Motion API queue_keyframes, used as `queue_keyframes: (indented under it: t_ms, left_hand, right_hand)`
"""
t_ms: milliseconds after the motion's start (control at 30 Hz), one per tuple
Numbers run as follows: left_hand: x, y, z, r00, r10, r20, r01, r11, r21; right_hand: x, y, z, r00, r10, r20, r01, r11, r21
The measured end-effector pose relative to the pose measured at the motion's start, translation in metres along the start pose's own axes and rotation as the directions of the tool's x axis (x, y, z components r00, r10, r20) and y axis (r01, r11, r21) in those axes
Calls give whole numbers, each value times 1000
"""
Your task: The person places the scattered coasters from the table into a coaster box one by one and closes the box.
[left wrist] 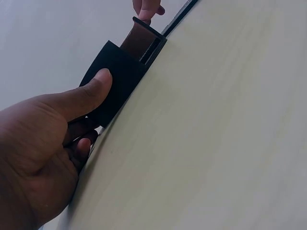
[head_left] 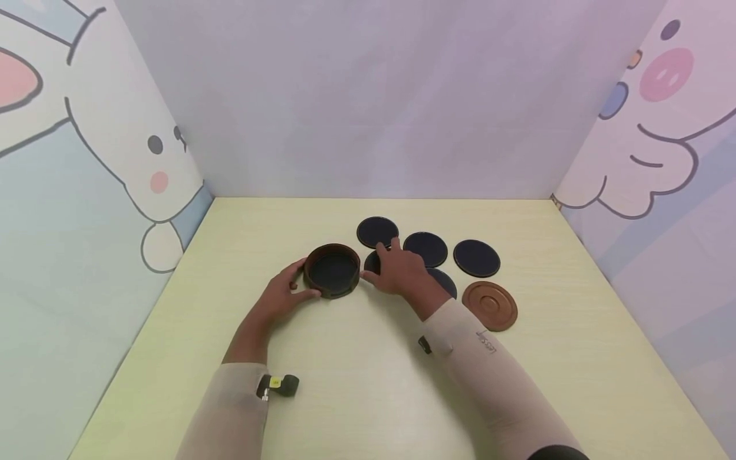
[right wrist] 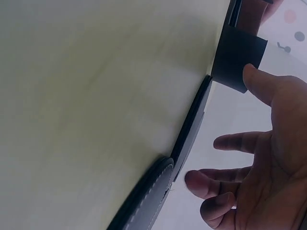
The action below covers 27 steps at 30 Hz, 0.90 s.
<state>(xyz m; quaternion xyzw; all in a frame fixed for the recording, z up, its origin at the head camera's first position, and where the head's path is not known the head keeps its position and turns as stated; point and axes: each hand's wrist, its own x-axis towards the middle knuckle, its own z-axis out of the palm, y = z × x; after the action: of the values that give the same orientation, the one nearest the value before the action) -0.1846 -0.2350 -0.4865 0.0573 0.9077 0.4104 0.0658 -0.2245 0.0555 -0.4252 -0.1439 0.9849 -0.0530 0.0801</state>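
Note:
A round dark coaster holder (head_left: 332, 249) with a brown inner wall and notched sides stands on the table. My left hand (head_left: 280, 295) grips its left side, thumb at the front and fingers behind; the left wrist view shows the thumb pressed on its black outer wall (left wrist: 103, 93). My right hand (head_left: 397, 271) is over a black round coaster (head_left: 372, 263), partly covering it, with fingers spread and nothing held. In the right wrist view, its thumb (right wrist: 259, 81) appears at the holder's wall; whether it touches is unclear. Its other fingers are apart from the stitched coaster edges.
More black coasters lie flat: one behind (head_left: 377, 231), one right of it (head_left: 425, 248), one farther right (head_left: 476, 258), and one partly under the right wrist (head_left: 443, 282). A brown ringed disc (head_left: 490, 306) lies at the right. Printed walls border the pale table (head_left: 339, 396).

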Motion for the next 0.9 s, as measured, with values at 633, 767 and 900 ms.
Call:
queue_keyframes:
  t_ms: [633, 767, 900]
  left_hand:
    - [1, -1, -2, 999, 40, 8, -40, 999, -36]
    - [1, 0, -2, 999, 38, 8, -37, 998, -40]
    - [1, -1, -1, 1000, 27, 8, -26, 999, -36]
  right_hand:
    - [3, -2, 3, 1000, -3, -13, 2, 998, -61]
    - [3, -3, 2, 1000, -5, 12, 5, 998, -67]
    - [5, -3, 3, 999, 2, 40, 1, 997, -73]
